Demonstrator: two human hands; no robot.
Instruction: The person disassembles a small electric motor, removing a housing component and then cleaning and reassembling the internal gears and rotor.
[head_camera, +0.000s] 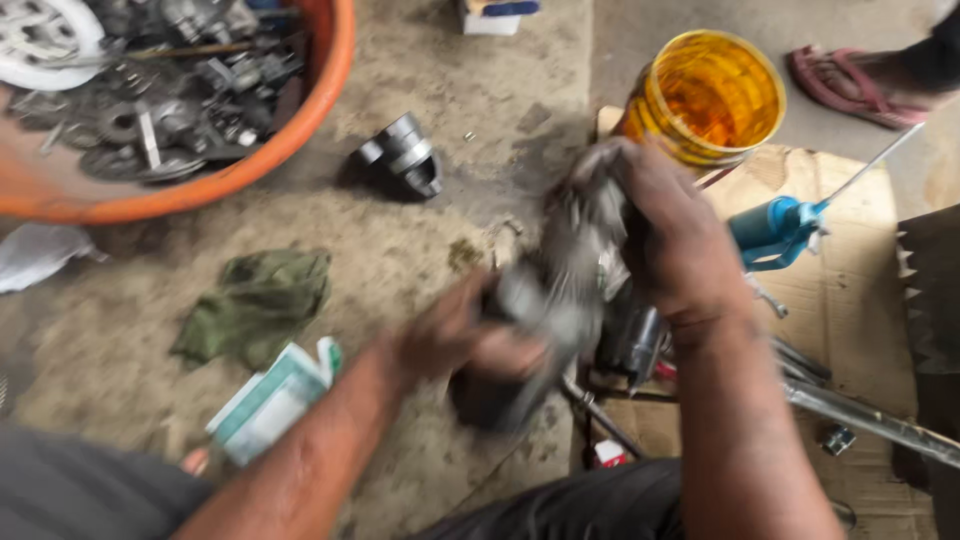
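My left hand (455, 335) is gripping the low end of a blurred grey metal part (560, 280), fingers curled around it; my right hand (670, 235) is clasping its top, fingers wrapped over. Beyond those fingers a yellow bucket (745, 145) is standing

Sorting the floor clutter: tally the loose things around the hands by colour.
Orange: 2, round plastic basin, translucent plastic bucket
Green: 2, crumpled cloth, green-and-white squeeze tube
Blue: 1, blue-handled spray gun
Grey: 2, metal cylinder part, blurred metal part in both hands
Total: 7
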